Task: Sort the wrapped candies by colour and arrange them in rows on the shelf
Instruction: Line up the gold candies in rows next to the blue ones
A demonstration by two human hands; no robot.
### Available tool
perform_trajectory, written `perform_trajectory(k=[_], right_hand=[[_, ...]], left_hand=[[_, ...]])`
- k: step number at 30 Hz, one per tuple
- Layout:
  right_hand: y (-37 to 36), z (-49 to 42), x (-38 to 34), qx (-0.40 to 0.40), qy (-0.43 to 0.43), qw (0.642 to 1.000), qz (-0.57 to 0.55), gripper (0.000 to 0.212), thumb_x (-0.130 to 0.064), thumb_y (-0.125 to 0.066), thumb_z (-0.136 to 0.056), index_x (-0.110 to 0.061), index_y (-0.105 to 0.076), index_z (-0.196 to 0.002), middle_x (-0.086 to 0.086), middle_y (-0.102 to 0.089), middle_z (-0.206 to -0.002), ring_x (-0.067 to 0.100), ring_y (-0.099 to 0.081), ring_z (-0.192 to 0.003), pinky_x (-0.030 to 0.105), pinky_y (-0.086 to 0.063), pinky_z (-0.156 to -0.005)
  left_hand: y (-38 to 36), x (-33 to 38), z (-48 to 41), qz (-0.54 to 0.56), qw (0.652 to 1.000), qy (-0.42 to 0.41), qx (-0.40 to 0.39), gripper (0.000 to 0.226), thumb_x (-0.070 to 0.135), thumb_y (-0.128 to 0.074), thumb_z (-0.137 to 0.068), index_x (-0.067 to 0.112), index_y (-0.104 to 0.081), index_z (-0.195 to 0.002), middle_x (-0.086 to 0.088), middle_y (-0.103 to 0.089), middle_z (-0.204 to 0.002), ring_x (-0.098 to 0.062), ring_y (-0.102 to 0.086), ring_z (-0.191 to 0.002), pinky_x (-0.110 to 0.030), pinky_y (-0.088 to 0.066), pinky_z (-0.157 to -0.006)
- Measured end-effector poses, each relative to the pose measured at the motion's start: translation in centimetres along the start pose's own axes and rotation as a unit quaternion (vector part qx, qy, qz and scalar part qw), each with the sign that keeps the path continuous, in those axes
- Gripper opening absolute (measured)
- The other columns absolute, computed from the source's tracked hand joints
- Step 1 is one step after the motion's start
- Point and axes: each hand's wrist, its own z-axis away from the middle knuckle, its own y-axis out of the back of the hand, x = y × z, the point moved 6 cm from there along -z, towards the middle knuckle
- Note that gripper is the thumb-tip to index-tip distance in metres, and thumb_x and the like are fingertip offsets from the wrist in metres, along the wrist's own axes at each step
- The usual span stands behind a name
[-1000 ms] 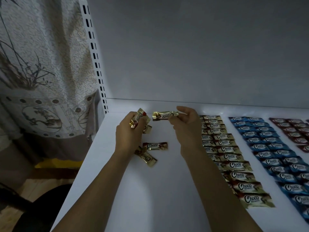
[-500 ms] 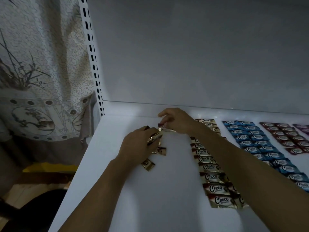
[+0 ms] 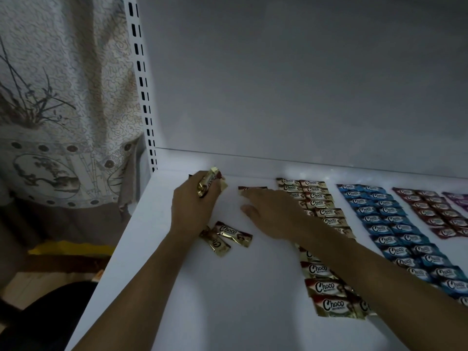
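White shelf [image 3: 228,312] carries gold candy rows [image 3: 329,287] at near right and two loose gold candies [image 3: 228,238] beside the left wrist. Farther back, left grip [image 3: 195,206] clenches a gold candy bundle [image 3: 210,183]; right grip [image 3: 273,214] lies released, straight fingertips [image 3: 253,197] touching a single gold candy [image 3: 253,189].

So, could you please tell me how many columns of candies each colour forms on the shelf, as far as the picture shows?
Gold columns: 2
Blue columns: 2
Red columns: 2
Purple columns: 1, cut off by the frame edge
Total: 7
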Motion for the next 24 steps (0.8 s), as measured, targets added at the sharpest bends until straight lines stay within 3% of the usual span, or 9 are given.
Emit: perform_trajectory(k=[3,9,14,17,19,22,24], right_hand=[[-0.5,-1.3,0.4,-0.005,-0.017,0.999,-0.034,0.051,-0.043,-0.029,-0.101,-0.019,-0.031,-0.146,0.004,-0.037,-0.15,0.022,-0.038,-0.134,0.037,-0.033,-0.107],[-1.1,-3.4,1.7,-0.001,-0.066,0.998,-0.02,0.057,-0.051,-0.027,-0.098,-0.016,-0.036,-0.142,0.007,-0.041,-0.146,0.026,-0.04,-0.132,0.044,-0.03,-0.109],[-1.1,-3.0,2.5,0.0,-0.08,0.997,0.008,0.054,-0.05,-0.029,-0.098,-0.014,-0.044,-0.134,0.008,-0.047,-0.138,0.027,-0.045,-0.126,0.041,-0.032,-0.105],[-0.9,-2.7,3.2,0.008,-0.088,0.996,-0.002,0.046,-0.046,-0.032,-0.099,-0.013,-0.047,-0.127,0.008,-0.052,-0.131,0.027,-0.049,-0.12,0.038,-0.035,-0.1],[-0.9,-2.5,3.5,0.01,-0.085,0.996,-0.013,0.043,-0.042,-0.035,-0.099,-0.012,-0.049,-0.126,0.008,-0.053,-0.131,0.027,-0.049,-0.12,0.036,-0.037,-0.1],[0.4,-1.9,2.7,0.078,-0.074,0.987,-0.116,0.037,-0.036,-0.044,-0.098,-0.014,-0.055,-0.126,0.006,-0.056,-0.129,0.023,-0.05,-0.119,0.035,-0.038,-0.101],[1.9,-1.2,0.6,0.104,-0.057,0.96,-0.254,0.03,-0.039,-0.05,-0.095,-0.018,-0.062,-0.113,0.0,-0.063,-0.111,0.016,-0.057,-0.104,0.032,-0.044,-0.09]], left_hand=[[1.0,0.5,-0.1,0.025,0.999,0.014,0.045,0.009,0.024,-0.058,-0.093,0.021,-0.066,-0.092,0.013,-0.062,-0.075,0.0,-0.057,-0.073,-0.003,-0.036,-0.062],[1.6,0.8,0.1,0.107,0.993,0.037,0.044,0.017,0.022,-0.056,-0.095,0.031,-0.063,-0.082,0.013,-0.067,-0.08,0.004,-0.06,-0.075,-0.004,-0.039,-0.064],[1.3,1.0,0.1,0.16,0.986,0.046,0.031,0.019,0.019,-0.054,-0.096,0.027,-0.063,-0.081,0.017,-0.056,-0.053,0.0,-0.05,-0.05,-0.024,-0.036,-0.054],[1.0,1.4,0.2,0.191,0.98,0.047,0.023,0.026,0.017,-0.053,-0.097,0.028,-0.058,-0.074,0.017,-0.052,-0.048,0.0,-0.045,-0.044,-0.021,-0.032,-0.049],[0.8,1.2,0.3,0.21,0.976,0.059,0.017,0.025,0.017,-0.053,-0.097,0.018,-0.057,-0.073,0.014,-0.046,-0.048,-0.002,-0.038,-0.043,-0.02,-0.031,-0.046],[0.7,0.6,0.3,0.251,0.961,0.112,0.012,0.034,0.029,-0.056,-0.095,-0.002,-0.052,-0.08,-0.005,-0.041,-0.058,-0.01,-0.036,-0.046,-0.019,-0.03,-0.043],[0.7,0.1,0.3,0.309,0.932,0.189,0.016,0.032,0.035,-0.055,-0.095,0.006,-0.059,-0.081,-0.002,-0.044,-0.058,-0.011,-0.038,-0.045,-0.019,-0.03,-0.043]])
